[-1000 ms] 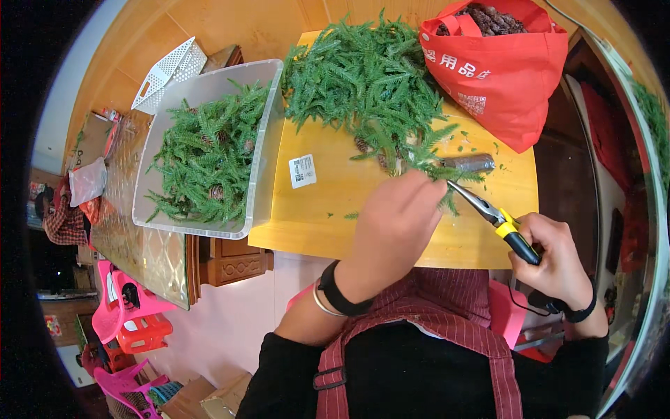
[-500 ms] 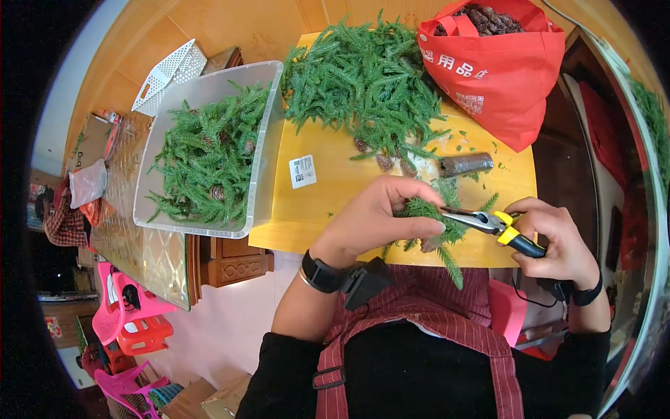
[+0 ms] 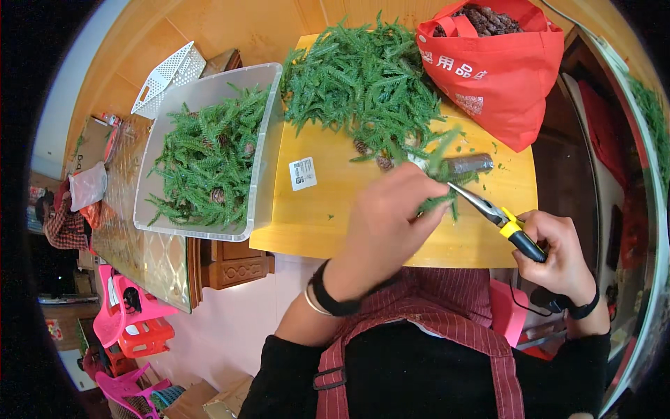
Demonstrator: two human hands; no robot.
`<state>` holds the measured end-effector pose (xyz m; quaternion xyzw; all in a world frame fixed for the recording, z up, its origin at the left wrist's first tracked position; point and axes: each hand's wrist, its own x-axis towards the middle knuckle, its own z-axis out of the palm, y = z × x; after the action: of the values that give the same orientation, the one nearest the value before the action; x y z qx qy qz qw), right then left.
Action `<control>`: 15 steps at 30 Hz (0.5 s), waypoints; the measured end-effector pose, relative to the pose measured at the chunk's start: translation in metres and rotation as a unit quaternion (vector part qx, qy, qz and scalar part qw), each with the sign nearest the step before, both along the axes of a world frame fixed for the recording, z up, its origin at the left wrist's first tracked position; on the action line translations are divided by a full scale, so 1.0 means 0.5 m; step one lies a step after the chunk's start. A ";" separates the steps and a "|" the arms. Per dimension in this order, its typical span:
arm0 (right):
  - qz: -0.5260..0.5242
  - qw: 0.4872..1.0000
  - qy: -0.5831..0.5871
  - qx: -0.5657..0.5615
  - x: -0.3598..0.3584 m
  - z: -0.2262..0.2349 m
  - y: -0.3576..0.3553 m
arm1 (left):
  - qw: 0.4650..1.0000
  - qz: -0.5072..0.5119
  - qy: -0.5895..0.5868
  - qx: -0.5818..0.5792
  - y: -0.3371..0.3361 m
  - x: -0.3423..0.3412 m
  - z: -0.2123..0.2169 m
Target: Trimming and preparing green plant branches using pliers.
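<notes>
My right hand (image 3: 558,251) is wrapped round the yellow-and-black handles of a pair of long-nose pliers (image 3: 484,207). The jaws' tip meets the green artificial pine sprig (image 3: 436,203) at my left fingertips. My left hand (image 3: 391,227), slightly blurred, pinches this sprig above the yellow board (image 3: 314,209); its knuckles hide part of the sprig. Just beyond lie a dark brown wrapped roll (image 3: 469,163) and small pine cones (image 3: 384,163). A big heap of loose green sprigs (image 3: 356,77) covers the board's far side.
A clear plastic bin (image 3: 262,153) on the left holds sprigs with pine cones. At the far right a red bag (image 3: 499,77) is full of pine cones. A white label (image 3: 302,173) lies on the board. Behind the bin stands a white perforated basket (image 3: 167,77).
My left hand has turned over and moved slightly away from me, swinging the sprig from hanging near the board's front edge to pointing away. The pliers' tip stays at the sprig.
</notes>
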<state>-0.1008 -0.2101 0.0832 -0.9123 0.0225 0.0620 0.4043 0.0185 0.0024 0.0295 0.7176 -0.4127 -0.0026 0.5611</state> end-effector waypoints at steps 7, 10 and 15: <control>0.034 0.995 -0.065 0.063 0.000 -0.019 -0.011 | 0.997 0.007 0.069 -0.040 0.007 -0.008 0.006; 0.079 0.994 -0.070 0.032 0.003 -0.025 -0.027 | 0.960 -0.076 0.262 -0.065 0.019 -0.010 0.015; 0.129 0.986 -0.094 0.043 0.015 -0.037 -0.037 | 0.910 -0.149 0.379 -0.072 0.035 -0.001 0.004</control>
<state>-0.0933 -0.2287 0.0647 -0.8911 -0.1359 0.0282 0.4321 0.0181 0.0199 0.0313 0.5508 -0.2697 -0.3284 0.7183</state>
